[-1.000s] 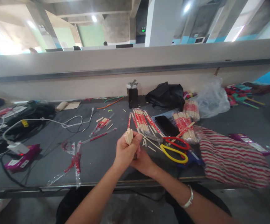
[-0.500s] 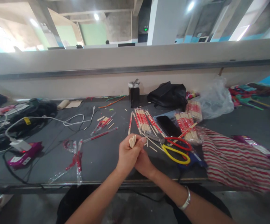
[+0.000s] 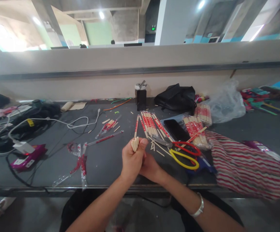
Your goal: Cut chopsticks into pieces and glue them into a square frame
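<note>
My left hand [image 3: 131,161] is closed in a fist around a bundle of pale wooden sticks [image 3: 135,144], which look like chopsticks. Their square ends poke out above the thumb, and the fist hides the rest. Pressed against it from the right, my right hand [image 3: 151,167] has its fingers curled and partly hidden; what they hold I cannot make out. Just beyond lie chopsticks in red-printed wrappers [image 3: 149,124], fanned out side by side. Right of the hands are scissors [image 3: 183,154] with one red and one yellow handle, among loose stick pieces [image 3: 160,153].
A black phone [image 3: 176,129] lies beside packed chopstick bundles [image 3: 196,130]. Striped cloth [image 3: 246,164] drapes at the right, near a clear plastic bag [image 3: 226,104]. Torn wrappers [image 3: 82,161], a white cable [image 3: 53,120] and a purple packet [image 3: 28,158] lie left. A black bag [image 3: 176,98] sits behind.
The stick bundle has tipped a little to the left in my left fist. My right hand has shifted slightly lower against it. The view has moved slightly.
</note>
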A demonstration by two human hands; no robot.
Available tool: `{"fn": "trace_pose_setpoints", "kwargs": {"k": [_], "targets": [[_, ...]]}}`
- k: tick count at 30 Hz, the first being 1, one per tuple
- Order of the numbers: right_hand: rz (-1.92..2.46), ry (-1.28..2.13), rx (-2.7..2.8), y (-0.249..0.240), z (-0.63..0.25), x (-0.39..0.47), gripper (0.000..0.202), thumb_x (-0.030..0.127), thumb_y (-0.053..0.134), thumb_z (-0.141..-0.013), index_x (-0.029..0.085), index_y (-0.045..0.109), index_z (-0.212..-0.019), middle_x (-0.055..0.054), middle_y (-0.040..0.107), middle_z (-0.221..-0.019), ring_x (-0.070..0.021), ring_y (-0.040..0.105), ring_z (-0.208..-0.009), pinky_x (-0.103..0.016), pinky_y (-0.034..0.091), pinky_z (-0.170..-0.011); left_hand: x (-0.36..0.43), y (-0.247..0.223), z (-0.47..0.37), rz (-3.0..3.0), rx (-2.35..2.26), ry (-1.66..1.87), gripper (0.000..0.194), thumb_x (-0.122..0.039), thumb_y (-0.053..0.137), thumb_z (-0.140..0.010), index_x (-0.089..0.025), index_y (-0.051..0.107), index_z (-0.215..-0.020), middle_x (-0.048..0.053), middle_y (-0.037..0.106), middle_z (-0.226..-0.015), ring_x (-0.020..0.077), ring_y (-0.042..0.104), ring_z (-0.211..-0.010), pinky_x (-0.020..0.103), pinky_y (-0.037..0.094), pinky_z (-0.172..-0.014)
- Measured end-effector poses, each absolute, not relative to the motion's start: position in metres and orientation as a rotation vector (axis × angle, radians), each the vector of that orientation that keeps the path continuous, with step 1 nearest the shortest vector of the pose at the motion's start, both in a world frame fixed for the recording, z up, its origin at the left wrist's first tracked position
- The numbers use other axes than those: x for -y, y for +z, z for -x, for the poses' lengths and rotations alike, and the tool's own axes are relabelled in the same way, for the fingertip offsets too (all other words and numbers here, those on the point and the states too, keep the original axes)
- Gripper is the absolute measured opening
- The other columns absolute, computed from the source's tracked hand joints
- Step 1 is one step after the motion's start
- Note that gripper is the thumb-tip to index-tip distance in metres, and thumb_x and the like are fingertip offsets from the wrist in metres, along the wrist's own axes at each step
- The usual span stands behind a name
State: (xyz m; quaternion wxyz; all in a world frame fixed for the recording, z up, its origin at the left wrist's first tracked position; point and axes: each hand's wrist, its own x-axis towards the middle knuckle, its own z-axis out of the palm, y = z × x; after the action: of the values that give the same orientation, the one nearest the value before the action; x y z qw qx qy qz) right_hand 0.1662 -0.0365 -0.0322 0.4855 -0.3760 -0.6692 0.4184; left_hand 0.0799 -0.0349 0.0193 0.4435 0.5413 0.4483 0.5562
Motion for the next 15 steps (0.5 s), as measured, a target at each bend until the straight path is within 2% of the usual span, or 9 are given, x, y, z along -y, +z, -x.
{"fn": "trace_pose_setpoints", "kwargs": {"k": [2,3,7,11,15], "targets": [[0.917,1.0,1.715,-0.02,-0.18,0.039,0.039,0.018,0.073,-0.059,0.022,0.058,-0.094,-0.001,0.061,-0.087,-0.0222,0.057,-0.086,-0.038,0.049,-0.08,0.035,0.019,-0.077,-1.332,-1.114,1.408,0.034,-0.049,0.058,-0.082,-0.015,0.061,-0.077,-0.006,0.047,-0.048,0.007,0.045,-0.045,0.018,0.037,-0.048],[0.931,0.972,1.794,-0.015,-0.187,0.039,0.044,0.016,0.072,-0.059,0.021,0.057,-0.1,-0.003,0.061,-0.095,-0.0227,0.057,-0.091,-0.04,0.048,-0.084,0.034,0.017,-0.076,-1.328,-1.117,1.414,0.035,-0.049,0.058,-0.081,-0.015,0.062,-0.077,-0.006,0.048,-0.049,0.007,0.045,-0.045,0.018,0.038,-0.048],[0.986,0.973,1.811,-0.005,-0.215,0.035,0.06,0.011,0.059,-0.07,0.023,0.046,-0.127,-0.008,0.059,-0.114,-0.0213,0.057,-0.105,-0.04,0.046,-0.092,0.029,-0.004,-0.077,-1.287,-1.129,1.349,0.038,-0.051,0.059,-0.079,-0.014,0.065,-0.077,-0.005,0.05,-0.052,0.0063,0.042,-0.043,0.018,0.036,-0.043],[1.053,0.988,1.586,-0.006,-0.228,0.029,0.048,0.017,0.058,-0.077,0.021,0.05,-0.124,-0.008,0.062,-0.105,-0.0192,0.062,-0.094,-0.036,0.051,-0.082,0.024,-0.021,-0.081,-1.176,-1.16,1.382,0.04,-0.053,0.06,-0.077,-0.013,0.065,-0.078,-0.007,0.042,-0.046,0.0051,0.035,-0.039,0.018,0.03,-0.039],[1.051,0.948,1.494,-0.005,-0.228,0.029,0.04,0.022,0.06,-0.081,0.022,0.054,-0.121,-0.006,0.064,-0.099,-0.0176,0.062,-0.09,-0.034,0.051,-0.08,0.026,-0.026,-0.08,-1.212,-1.162,1.416,0.038,-0.052,0.059,-0.079,-0.014,0.065,-0.077,-0.007,0.043,-0.047,0.0053,0.037,-0.041,0.018,0.032,-0.042]]}}
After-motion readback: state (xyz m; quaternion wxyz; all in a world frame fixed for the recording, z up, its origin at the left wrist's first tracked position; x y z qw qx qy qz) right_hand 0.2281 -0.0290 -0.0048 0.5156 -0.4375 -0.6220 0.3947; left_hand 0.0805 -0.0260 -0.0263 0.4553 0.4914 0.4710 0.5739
